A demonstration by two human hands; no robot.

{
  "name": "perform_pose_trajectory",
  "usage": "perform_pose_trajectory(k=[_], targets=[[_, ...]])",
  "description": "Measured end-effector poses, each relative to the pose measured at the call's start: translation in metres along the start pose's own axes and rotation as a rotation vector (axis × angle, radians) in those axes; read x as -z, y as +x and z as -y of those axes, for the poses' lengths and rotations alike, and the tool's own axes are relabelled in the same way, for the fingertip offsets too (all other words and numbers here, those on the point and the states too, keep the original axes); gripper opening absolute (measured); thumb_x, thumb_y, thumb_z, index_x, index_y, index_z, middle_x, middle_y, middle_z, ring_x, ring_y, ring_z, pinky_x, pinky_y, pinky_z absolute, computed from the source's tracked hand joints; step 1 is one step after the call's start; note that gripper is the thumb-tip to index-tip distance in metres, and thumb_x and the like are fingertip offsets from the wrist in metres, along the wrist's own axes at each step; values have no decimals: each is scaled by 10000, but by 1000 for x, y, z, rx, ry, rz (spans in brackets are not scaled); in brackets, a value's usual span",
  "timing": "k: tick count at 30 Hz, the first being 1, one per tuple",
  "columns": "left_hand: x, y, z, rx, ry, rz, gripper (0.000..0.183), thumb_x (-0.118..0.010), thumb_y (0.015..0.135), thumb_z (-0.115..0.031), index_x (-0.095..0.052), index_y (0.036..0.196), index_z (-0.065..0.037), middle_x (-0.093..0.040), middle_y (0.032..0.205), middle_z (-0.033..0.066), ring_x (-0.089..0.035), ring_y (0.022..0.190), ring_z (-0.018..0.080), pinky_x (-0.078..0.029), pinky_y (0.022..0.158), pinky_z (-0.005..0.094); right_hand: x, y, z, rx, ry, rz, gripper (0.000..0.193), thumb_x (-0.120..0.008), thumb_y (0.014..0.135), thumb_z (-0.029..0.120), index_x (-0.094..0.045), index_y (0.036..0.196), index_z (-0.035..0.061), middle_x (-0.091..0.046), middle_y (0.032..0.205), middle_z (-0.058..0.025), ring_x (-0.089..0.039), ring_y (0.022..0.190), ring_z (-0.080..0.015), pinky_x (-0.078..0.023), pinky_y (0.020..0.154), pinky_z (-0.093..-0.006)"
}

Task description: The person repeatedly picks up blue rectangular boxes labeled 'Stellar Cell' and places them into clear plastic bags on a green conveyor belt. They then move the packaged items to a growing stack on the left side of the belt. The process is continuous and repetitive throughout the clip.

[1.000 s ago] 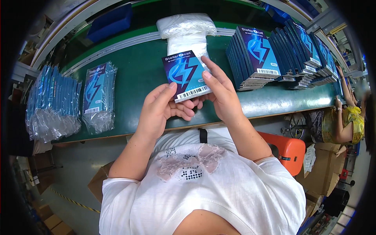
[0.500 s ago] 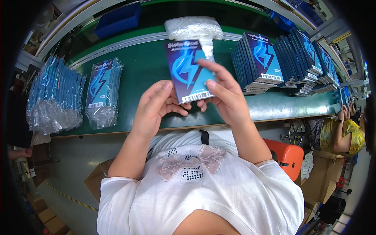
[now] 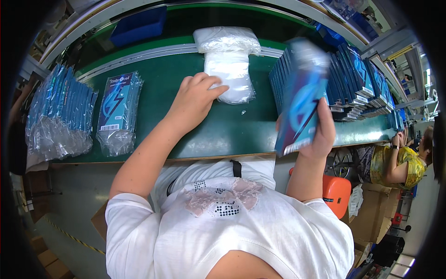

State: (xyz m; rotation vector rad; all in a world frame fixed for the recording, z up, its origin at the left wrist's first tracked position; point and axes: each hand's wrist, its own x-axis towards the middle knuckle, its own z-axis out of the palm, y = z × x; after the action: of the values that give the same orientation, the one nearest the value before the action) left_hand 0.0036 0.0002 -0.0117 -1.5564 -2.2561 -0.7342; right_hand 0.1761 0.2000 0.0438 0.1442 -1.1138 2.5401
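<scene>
My right hand (image 3: 320,135) grips a flat blue box (image 3: 301,100) with a lightning mark, blurred by motion, and holds it upright just left of the rows of like boxes (image 3: 357,79) standing on the green table (image 3: 223,135). My left hand (image 3: 195,100) holds nothing; its fingers reach toward a stack of clear plastic bags (image 3: 227,60) at the table's middle and touch its near edge.
On the left lie blue boxes wrapped in clear bags (image 3: 116,111) and a larger pile of them (image 3: 58,118). A blue bin (image 3: 139,23) sits behind the table. A person in yellow (image 3: 402,162) works at the right. An orange stool (image 3: 337,195) stands below.
Both hands held the blue box over the table's middle. Now my left hand has let go and moved to the plastic bags, and my right hand has swung the box to the right.
</scene>
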Motion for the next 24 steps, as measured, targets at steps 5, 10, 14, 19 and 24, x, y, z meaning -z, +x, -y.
perform_pose_trajectory(k=[5, 10, 14, 19, 24], targets=[[7, 5, -2, 160, -208, 34, 133, -580, 807, -9, -648, 918, -36, -555, 887, 97, -561, 905, 273, -460, 809, 367, 5, -6, -34, -321, 52, 71, 412, -545, 901, 106, -442, 1266, -54, -610, 1099, -162, -648, 939, -193, -535, 827, -292], [7, -5, -8, 236, -335, -33, 90, -598, 834, -37, -644, 903, -3, -581, 886, 116, -597, 824, 284, -484, 720, 347, 5, -13, -70, -604, 272, 25, 670, -572, 834, 16, -252, 1421, -33, -495, 1273, -221, -596, 1078, -240, -497, 908, -330], [9, -8, -8, 243, -386, -45, 91, -627, 810, -40, -656, 882, 6, -600, 873, 122, -615, 798, 261, -486, 699, 315, 5, -9, -86, -681, 353, 74, 726, -596, 815, -1, -211, 1430, -25, -500, 1262, -211, -600, 1068, -240, -496, 911, -330], [7, -12, -5, 248, -413, -150, 141, -680, 720, -21, -683, 861, -25, -577, 810, 86, -598, 743, 218, -473, 664, 286, 1, 9, -89, -601, 215, 77, 722, -619, 796, 2, -242, 1409, -61, -517, 1249, -200, -617, 1036, -217, -524, 857, -314], [-8, -24, -4, 829, -1062, -134, 107, -669, 796, -26, -686, 900, -9, -638, 835, 39, -590, 731, 96, -481, 649, 232, 10, 4, -84, -592, 43, -4, 678, -624, 794, -19, -303, 1390, -70, -466, 1313, -173, -557, 1113, -207, -480, 914, -320]])
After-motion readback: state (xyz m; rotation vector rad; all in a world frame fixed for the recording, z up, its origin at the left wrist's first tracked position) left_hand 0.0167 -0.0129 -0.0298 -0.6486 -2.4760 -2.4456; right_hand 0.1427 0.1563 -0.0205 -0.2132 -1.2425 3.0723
